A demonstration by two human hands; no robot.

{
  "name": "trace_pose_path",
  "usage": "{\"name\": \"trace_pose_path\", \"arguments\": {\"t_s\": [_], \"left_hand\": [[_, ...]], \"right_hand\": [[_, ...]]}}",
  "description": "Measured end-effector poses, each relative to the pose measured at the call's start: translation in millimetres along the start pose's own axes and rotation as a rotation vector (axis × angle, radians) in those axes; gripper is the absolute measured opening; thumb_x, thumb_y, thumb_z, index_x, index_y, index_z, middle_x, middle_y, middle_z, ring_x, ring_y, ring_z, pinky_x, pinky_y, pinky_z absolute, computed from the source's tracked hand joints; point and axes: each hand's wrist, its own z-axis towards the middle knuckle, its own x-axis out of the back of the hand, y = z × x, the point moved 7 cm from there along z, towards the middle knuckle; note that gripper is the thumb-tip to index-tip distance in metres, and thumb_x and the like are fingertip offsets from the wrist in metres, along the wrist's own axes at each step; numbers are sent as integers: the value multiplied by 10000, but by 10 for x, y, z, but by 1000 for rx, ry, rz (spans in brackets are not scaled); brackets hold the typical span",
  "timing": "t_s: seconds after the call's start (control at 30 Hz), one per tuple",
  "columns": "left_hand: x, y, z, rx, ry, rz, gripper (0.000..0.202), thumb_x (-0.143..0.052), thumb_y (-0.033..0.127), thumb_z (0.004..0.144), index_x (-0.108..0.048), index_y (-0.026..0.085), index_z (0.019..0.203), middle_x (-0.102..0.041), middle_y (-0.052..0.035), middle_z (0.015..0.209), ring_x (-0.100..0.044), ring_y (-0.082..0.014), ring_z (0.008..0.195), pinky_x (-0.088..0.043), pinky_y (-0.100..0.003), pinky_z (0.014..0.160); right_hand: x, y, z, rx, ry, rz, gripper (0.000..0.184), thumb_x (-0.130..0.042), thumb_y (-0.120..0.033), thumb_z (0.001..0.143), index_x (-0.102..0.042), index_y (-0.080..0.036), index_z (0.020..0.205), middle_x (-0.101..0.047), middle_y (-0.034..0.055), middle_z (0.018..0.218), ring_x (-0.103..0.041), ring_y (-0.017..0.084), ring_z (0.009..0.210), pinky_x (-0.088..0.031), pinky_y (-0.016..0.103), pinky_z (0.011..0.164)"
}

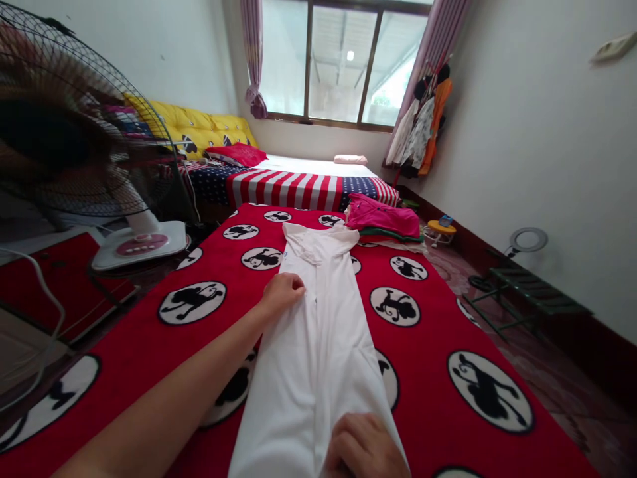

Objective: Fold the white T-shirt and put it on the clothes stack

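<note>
Under my left hand [283,292], the white garment [343,318] is smooth, matt cloth; the red blanket [432,372] looks matt, fleecy.

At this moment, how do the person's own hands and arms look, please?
The left hand is bare, without glove or visible ring; its forearm shows no sleeve, watch or bracelet. The right hand also has no glove; the arm behind it is out of view.
</note>
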Motion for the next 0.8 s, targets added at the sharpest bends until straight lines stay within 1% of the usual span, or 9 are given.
{"name": "trace_pose_path", "arguments": {"t_s": [0.1, 0.2, 0.27, 0.37, 0.43, 0.53, 0.6, 0.7, 0.8], "left_hand": [[128, 12, -306, -143, -80, 0, 182, -607, 178, 701, -725, 208, 836, -692, -45, 914, -634, -183, 829, -480, -253, 751], [235, 41, -722, -368, -236, -26, 312, -579, 80, 690, -719, 238, 920, -637, -54, 1109, -604, -206, 1007, -469, -287, 875], [297, -15, -992, -447, -327, -41, 380, -534, 39, 709, -714, 260, 960, -591, -59, 1206, -563, -216, 1109, -447, -319, 946], [359, -151, -1296, -426, -399, -29, 445, -526, 42, 741, -695, 330, 1036, -511, -28, 1338, -476, -228, 1240, -397, -373, 1030], [369, -171, -1455, -417, -426, -19, 508, -571, 56, 727, -663, 380, 1108, -447, 2, 1419, -372, -256, 1335, -344, -426, 1081], [328, -73, -1655, -457, -483, -32, 597, -629, 57, 685, -633, 427, 1153, -346, 46, 1501, -229, -291, 1410, -286, -475, 1114], [279, 30, -1756, -516, -523, -29, 572, -623, 53, 696, -652, 438, 1118, -321, 78, 1513, -184, -294, 1424, -239, -494, 1131], [218, 147, -1831, -594, -560, -32, 523, -556, 25, 733, -690, 425, 1043, -439, 98, 1441, -239, -253, 1412, -146, -492, 1159], [237, 194, -1789, -585, -530, -158, 486, -498, 17, 771, -693, 369, 1041, -628, 60, 1252, -424, -194, 1318, -149, -445, 1168]], "right_hand": [[244, 179, -56, -85, -158, 9, 156, -490, -95, 845, -546, -222, 915, -623, 17, 839, -598, 124, 715, -471, 210, 655], [589, 448, -128, -187, -154, -94, 285, -446, -98, 870, -592, -249, 1063, -648, 66, 1046, -640, 165, 930, -524, 257, 792], [676, 581, -184, -212, -186, -118, 337, -441, -106, 878, -622, -283, 1099, -636, 65, 1142, -629, 168, 1024, -532, 266, 844], [603, 656, -227, -195, -299, -74, 356, -447, -128, 892, -645, -315, 1122, -605, 61, 1233, -596, 163, 1109, -524, 268, 893], [536, 639, -206, -155, -352, -77, 366, -461, -135, 891, -645, -337, 1134, -580, 55, 1281, -566, 172, 1157, -513, 300, 925], [484, 572, -133, -63, -373, -129, 383, -516, -153, 866, -635, -380, 1150, -505, 24, 1383, -467, 210, 1273, -490, 371, 972], [466, 524, -95, 7, -367, -141, 361, -559, -185, 847, -641, -383, 1137, -464, 6, 1425, -401, 236, 1328, -474, 406, 991], [441, 505, -71, 53, -369, -111, 258, -581, -229, 847, -671, -354, 1054, -490, -6, 1406, -388, 244, 1339, -439, 439, 1025], [469, 570, -24, -23, -343, -48, 202, -530, -217, 880, -671, -311, 991, -542, 0, 1357, -402, 226, 1331, -382, 452, 1072]]}}
